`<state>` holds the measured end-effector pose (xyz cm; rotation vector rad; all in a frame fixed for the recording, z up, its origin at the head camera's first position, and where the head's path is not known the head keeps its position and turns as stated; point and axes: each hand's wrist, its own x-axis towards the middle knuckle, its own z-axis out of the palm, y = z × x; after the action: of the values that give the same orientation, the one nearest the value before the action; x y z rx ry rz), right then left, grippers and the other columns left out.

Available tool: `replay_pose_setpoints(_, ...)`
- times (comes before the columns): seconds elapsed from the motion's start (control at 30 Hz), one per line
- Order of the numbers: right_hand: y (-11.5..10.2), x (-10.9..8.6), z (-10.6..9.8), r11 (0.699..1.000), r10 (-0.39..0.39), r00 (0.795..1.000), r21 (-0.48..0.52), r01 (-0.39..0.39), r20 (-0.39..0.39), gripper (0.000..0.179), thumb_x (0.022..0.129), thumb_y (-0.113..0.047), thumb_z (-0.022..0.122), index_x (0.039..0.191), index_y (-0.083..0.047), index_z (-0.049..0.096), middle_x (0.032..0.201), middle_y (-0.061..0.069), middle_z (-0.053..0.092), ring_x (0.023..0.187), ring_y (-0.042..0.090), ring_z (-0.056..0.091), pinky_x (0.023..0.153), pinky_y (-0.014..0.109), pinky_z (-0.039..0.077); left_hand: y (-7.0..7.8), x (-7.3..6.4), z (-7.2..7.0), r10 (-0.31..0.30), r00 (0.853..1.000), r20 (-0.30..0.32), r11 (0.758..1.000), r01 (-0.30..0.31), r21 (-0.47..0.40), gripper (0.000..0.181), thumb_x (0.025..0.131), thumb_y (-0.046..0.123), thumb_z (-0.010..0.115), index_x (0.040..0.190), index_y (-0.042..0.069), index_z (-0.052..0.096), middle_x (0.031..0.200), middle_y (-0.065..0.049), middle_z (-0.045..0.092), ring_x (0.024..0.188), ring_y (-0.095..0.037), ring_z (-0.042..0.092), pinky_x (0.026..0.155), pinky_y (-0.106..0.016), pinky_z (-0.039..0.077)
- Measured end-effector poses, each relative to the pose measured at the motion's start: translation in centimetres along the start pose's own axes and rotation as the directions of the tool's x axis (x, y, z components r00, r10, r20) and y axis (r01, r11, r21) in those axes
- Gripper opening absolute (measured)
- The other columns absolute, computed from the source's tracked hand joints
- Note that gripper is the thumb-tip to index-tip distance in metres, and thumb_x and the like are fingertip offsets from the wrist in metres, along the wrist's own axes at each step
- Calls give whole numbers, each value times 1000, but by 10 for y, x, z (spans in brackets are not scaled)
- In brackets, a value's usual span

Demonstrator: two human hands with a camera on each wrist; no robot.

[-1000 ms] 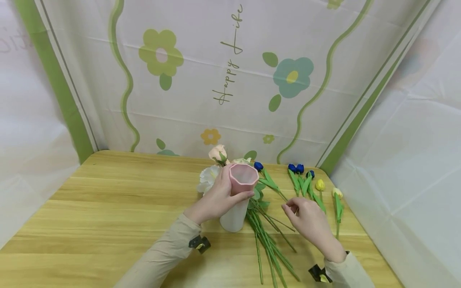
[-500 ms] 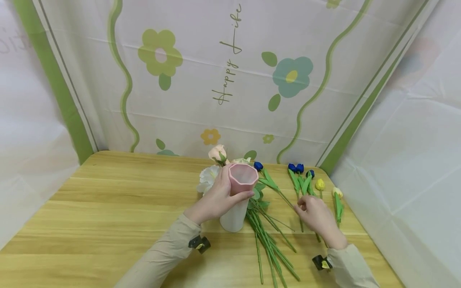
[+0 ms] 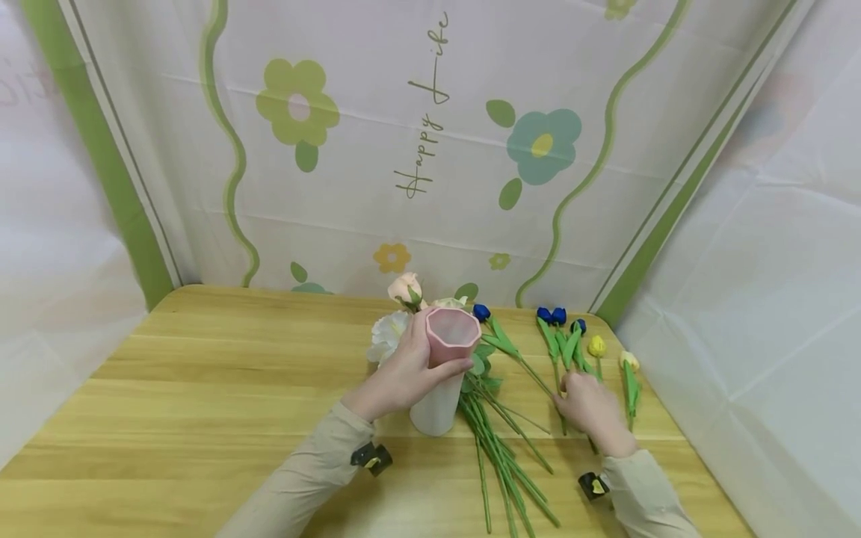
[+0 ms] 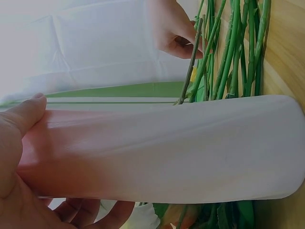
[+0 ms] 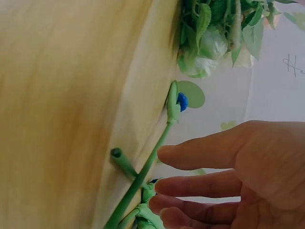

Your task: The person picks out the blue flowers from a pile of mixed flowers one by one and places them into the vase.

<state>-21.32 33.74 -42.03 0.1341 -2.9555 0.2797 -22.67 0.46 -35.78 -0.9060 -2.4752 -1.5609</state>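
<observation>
In the head view my left hand (image 3: 402,376) grips a tall vase (image 3: 436,407), pink at its faceted rim and white below. Thumb and fingers wrap its upper part, and the base is close over the table. My right hand (image 3: 593,409) is low at the right, at the stem end of a blue tulip (image 3: 480,312) lying diagonally. The right wrist view has the thumb and fingers (image 5: 200,186) extended and apart, tips right at the green stem (image 5: 143,174). Beyond them lie more tulips, two blue (image 3: 551,315) heads side by side, one yellow (image 3: 596,345), one cream (image 3: 628,361).
Behind the vase lies a bunch of flowers, with a pale pink rose (image 3: 404,288) and a white bloom (image 3: 388,334). Its long green stems (image 3: 501,456) spread toward the front of the wooden table (image 3: 202,418). A printed curtain (image 3: 377,149) hangs behind.
My right hand has moved right and then down to the blue tulip's stem end. The left hand and vase have stayed in place.
</observation>
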Motion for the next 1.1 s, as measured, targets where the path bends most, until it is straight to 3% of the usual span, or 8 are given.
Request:
replay_pose_setpoints(0.2,1,-2,5,999,35,999,6,-35,41,35,87,-11,72,61,-11,47,59,2,44,50,15,42,43,31,35,0,0,0,4,1000,0,1000,-4,1,90,87,47,74,148,7,21,135,-7,38,119,-21,43,94,-41,45)
replay_pose_setpoints(0.53,-1,-2,6,1000,27,999,-7,-27,41,51,86,-4,69,54,-17,32,53,-5,23,46,11,26,42,26,25,-1,1,0,-2,1000,-2,1000,2,-2,90,87,47,74,148,7,21,135,-9,38,118,-22,45,93,-41,46)
replay_pose_setpoints(0.73,0,-2,5,1000,11,1000,-24,-10,26,47,85,1,65,55,-16,33,52,-5,24,46,11,26,42,26,24,-2,1,0,-17,1000,-9,1000,17,4,92,86,48,74,149,8,21,135,-9,38,117,-21,45,92,-39,46)
replay_pose_setpoints(0.93,-1,-2,5,998,17,998,-54,-14,55,39,85,5,60,57,-13,40,52,-1,35,47,13,32,42,28,26,-2,1,0,-1,1000,-10,1000,1,8,92,86,47,74,149,5,21,135,-8,38,117,-20,45,92,-38,46)
replay_pose_setpoints(1.1,-4,-4,1,999,14,997,-41,-12,69,43,83,11,53,60,-17,30,55,-4,23,49,12,22,44,27,18,0,1,0,17,1000,-8,1000,-17,11,92,86,47,74,148,4,22,134,-9,38,117,-21,45,92,-40,46)
